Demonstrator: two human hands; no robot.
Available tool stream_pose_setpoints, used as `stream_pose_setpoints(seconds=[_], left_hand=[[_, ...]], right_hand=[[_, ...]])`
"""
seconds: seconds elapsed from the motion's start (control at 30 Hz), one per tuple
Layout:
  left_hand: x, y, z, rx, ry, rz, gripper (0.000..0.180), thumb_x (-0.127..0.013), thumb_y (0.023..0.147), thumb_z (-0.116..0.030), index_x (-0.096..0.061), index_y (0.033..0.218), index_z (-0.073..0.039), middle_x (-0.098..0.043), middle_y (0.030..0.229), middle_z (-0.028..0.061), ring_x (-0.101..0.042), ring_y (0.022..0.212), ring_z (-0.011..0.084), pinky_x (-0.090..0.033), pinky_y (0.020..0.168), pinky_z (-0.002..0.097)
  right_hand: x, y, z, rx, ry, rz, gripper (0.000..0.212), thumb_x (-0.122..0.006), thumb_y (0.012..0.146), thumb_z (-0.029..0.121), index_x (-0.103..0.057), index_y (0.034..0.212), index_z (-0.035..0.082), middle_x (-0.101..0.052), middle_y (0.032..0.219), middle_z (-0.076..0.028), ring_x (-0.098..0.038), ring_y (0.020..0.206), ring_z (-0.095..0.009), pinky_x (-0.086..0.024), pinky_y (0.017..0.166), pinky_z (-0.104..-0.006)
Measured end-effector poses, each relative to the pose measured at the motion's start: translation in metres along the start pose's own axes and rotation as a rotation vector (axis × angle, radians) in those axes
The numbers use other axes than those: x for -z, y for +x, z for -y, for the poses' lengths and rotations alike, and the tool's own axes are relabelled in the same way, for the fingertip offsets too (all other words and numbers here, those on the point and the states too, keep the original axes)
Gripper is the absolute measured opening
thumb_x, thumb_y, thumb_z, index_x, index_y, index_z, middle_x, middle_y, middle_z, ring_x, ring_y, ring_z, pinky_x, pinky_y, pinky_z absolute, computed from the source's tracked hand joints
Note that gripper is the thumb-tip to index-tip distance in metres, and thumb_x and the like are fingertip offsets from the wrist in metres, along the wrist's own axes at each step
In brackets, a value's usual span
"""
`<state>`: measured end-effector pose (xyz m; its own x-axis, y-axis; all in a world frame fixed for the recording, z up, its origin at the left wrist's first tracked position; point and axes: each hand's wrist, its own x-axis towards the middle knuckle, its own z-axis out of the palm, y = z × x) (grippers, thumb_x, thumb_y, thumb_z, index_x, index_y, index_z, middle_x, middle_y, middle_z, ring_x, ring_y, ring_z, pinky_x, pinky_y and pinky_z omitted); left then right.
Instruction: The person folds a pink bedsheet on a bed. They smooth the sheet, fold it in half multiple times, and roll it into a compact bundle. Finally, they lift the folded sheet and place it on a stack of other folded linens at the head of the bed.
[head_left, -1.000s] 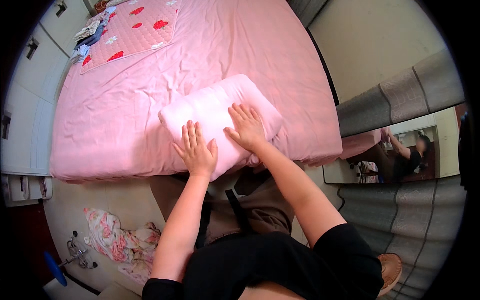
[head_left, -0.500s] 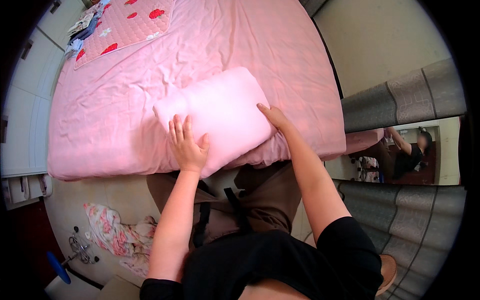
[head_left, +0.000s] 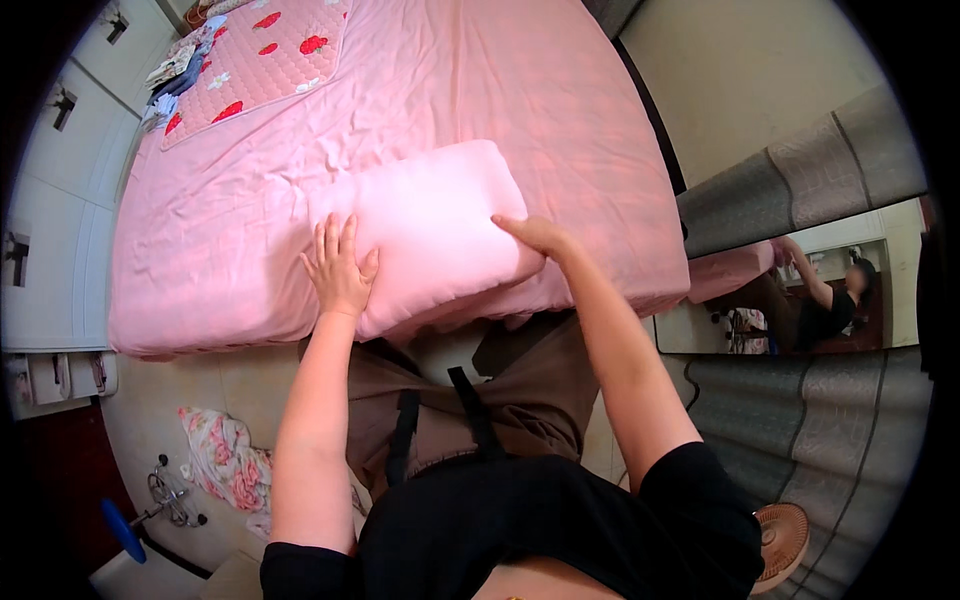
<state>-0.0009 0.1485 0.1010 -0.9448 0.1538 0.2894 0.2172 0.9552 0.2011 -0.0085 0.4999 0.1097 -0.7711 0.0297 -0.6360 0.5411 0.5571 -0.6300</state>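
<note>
A thick pink pillow [head_left: 430, 220] lies at the near edge of the bed [head_left: 210, 260], tilted, its near side close to my thighs. My left hand [head_left: 342, 270] rests flat on the pillow's left end, fingers spread and pointing away from me. At the right end, my right hand [head_left: 535, 235] grips the edge, with the thumb on top and the other fingers mostly hidden along the side. The bed under the pillow wears a wrinkled pink sheet.
A quilted strawberry-print mat [head_left: 260, 65] and folded clothes [head_left: 178, 70] lie at the far left of the bed. White cabinets [head_left: 60, 220] line the left. Floral cloth [head_left: 225, 455] is on the floor. A mirror [head_left: 800, 285], grey curtains [head_left: 800, 430] and a fan [head_left: 780, 540] are right.
My left hand has slid left and its fingers have spread wider. The pillow has turned slightly and shifted a little left. My right hand stays on its right edge.
</note>
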Motion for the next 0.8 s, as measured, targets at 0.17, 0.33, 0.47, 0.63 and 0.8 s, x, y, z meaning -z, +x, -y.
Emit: stream_pose_setpoints(seconds=[0.17,0.33,0.47,0.63,0.8], left_hand=[[0.024,0.01,-0.038,-0.039,0.19,0.232,0.056,-0.054,0.092,-0.038,-0.048,0.145,-0.02,-0.038,0.156,0.0031,-0.026,0.147,0.0301,-0.012,0.117,0.0633],[0.022,-0.007,-0.037,-0.18,-0.005,0.129,0.058,-0.054,0.089,-0.035,-0.047,0.146,-0.025,-0.036,0.157,0.0036,-0.025,0.147,0.0308,-0.01,0.118,0.0607],[0.014,-0.019,-0.024,-0.21,-0.045,0.082,0.061,-0.053,0.086,-0.039,-0.047,0.146,-0.025,-0.035,0.157,0.0051,-0.025,0.147,0.0327,-0.009,0.118,0.0596],[0.0,-0.028,-0.015,-0.215,-0.122,0.072,0.061,-0.046,0.085,-0.04,-0.052,0.142,-0.021,-0.038,0.156,0.0071,-0.027,0.146,0.0328,-0.008,0.118,0.0583],[-0.022,-0.042,-0.013,-0.248,-0.156,-0.073,0.062,-0.043,0.083,-0.038,-0.055,0.14,-0.017,-0.041,0.154,0.0088,-0.029,0.146,0.0325,-0.007,0.118,0.0573]], right_hand=[[-0.029,-0.053,0.05,0.34,-0.741,-0.463,0.058,-0.048,0.098,0.032,-0.039,0.146,0.001,-0.042,0.15,-0.022,-0.038,0.141,-0.035,-0.03,0.113,-0.0456],[-0.041,-0.02,0.022,0.803,-0.649,-0.407,0.056,-0.044,0.1,0.038,-0.036,0.151,0.017,-0.029,0.159,-0.012,-0.026,0.147,-0.031,-0.023,0.116,-0.0528],[-0.054,-0.03,0.032,0.749,-0.847,-0.418,0.076,-0.049,0.092,0.057,-0.034,0.152,0.013,-0.03,0.159,-0.013,-0.025,0.147,-0.032,-0.02,0.116,-0.0566],[-0.058,-0.021,0.023,0.722,-0.828,-0.339,0.085,-0.051,0.088,0.058,-0.032,0.151,0.005,-0.028,0.159,-0.016,-0.024,0.148,-0.033,-0.016,0.117,-0.0559],[-0.066,0.004,0.007,0.805,-0.773,-0.403,0.086,-0.053,0.087,0.059,-0.034,0.15,0.003,-0.032,0.157,-0.016,-0.027,0.147,-0.031,-0.019,0.116,-0.0566]])
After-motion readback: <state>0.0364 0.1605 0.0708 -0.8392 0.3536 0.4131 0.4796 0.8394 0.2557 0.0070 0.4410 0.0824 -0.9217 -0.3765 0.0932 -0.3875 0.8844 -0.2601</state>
